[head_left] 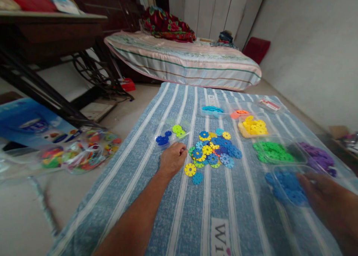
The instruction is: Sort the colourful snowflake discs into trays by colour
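Note:
A pile of flat snowflake-shaped plastic discs in blue, yellow and green lies on a blue striped cloth. My left hand rests beside the pile's left edge with its fingers curled under; whether they hold anything is hidden. My right hand reaches into a clear tub of blue discs at the right, fingers blurred and partly hidden. Dark blue discs and lime discs sit in a clear tray just beyond my left hand.
Clear tubs hold green discs, purple discs, yellow discs, orange discs and light blue discs. A plastic bag of mixed discs lies on the floor left. A mattress and a dark table stand behind.

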Demonstrator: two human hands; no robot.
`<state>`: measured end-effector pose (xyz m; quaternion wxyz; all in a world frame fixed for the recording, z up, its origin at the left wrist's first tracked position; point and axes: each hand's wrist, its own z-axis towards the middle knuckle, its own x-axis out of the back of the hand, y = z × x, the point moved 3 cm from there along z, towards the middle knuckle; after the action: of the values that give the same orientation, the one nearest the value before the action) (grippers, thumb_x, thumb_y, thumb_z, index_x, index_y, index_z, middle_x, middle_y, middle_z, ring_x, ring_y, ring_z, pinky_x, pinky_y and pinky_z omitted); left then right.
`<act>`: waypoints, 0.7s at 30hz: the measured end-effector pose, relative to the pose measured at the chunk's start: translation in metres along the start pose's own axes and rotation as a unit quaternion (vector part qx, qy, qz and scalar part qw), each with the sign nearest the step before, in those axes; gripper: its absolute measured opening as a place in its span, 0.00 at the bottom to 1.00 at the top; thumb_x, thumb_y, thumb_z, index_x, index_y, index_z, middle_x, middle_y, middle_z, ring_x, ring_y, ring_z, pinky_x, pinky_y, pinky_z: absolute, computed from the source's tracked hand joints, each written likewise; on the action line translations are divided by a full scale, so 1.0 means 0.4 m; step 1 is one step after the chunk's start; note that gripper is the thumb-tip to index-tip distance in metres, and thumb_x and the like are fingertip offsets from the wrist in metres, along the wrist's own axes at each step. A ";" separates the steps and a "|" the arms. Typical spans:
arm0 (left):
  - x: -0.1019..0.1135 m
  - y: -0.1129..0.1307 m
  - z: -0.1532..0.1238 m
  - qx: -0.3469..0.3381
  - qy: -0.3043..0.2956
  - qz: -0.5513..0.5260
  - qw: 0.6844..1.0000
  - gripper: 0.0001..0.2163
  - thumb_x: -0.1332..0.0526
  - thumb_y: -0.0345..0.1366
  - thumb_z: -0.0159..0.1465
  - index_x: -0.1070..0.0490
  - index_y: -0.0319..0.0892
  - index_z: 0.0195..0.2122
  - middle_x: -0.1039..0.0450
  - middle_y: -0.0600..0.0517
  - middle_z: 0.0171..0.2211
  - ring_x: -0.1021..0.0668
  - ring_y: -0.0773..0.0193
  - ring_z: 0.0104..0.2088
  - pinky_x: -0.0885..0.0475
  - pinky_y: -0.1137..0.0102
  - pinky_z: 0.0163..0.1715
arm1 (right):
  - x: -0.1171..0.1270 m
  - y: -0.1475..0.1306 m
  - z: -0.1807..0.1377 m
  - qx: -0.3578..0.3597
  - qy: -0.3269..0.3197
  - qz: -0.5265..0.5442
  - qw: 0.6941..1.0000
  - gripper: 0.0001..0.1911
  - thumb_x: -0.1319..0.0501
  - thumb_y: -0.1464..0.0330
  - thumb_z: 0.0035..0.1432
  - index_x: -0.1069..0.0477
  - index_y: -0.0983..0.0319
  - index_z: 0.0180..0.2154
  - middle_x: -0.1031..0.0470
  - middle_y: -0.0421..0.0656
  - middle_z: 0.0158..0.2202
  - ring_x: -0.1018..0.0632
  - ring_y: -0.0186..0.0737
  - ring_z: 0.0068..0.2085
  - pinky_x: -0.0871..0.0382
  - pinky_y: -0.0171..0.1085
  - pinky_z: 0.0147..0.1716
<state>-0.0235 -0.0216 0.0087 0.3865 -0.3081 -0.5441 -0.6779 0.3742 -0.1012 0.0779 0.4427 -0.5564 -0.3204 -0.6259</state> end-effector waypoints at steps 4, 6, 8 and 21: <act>0.001 0.000 0.000 -0.001 0.000 -0.004 1.000 0.05 0.46 0.34 0.58 0.30 0.42 0.30 0.29 0.53 0.29 0.28 0.67 0.30 0.37 0.73 0.31 | -0.046 -0.170 -0.090 0.148 -0.047 0.145 0.977 0.24 0.51 0.48 0.55 0.26 0.56 0.37 0.23 0.43 0.25 0.23 0.46 0.25 0.35 0.39 0.24; 0.003 0.001 0.000 -0.002 0.000 -0.007 1.000 0.05 0.46 0.34 0.58 0.30 0.42 0.31 0.29 0.53 0.29 0.28 0.67 0.30 0.36 0.73 0.32 | -0.068 -0.282 -0.145 0.230 -0.106 0.176 0.951 0.24 0.53 0.50 0.58 0.26 0.57 0.38 0.25 0.43 0.21 0.23 0.46 0.24 0.36 0.39 0.24; 0.005 0.003 -0.001 -0.002 -0.001 -0.008 1.000 0.05 0.45 0.34 0.58 0.30 0.42 0.31 0.29 0.53 0.29 0.28 0.67 0.30 0.36 0.73 0.33 | -0.084 -0.385 -0.191 0.300 -0.178 0.161 0.923 0.21 0.53 0.54 0.61 0.28 0.58 0.43 0.23 0.44 0.23 0.22 0.48 0.27 0.36 0.39 0.25; 0.003 -0.006 -0.006 0.002 -0.011 0.001 1.000 0.05 0.46 0.34 0.59 0.31 0.43 0.31 0.29 0.54 0.29 0.28 0.67 0.30 0.37 0.73 0.32 | -0.120 -0.554 -0.228 0.337 -0.251 0.082 0.904 0.10 0.45 0.64 0.58 0.31 0.59 0.41 0.22 0.45 0.31 0.22 0.45 0.33 0.40 0.35 0.29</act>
<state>-0.0263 -0.0239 0.0079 0.3821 -0.3150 -0.5496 -0.6728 0.1343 -0.0839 0.0354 0.5584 -0.5368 -0.5664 -0.2814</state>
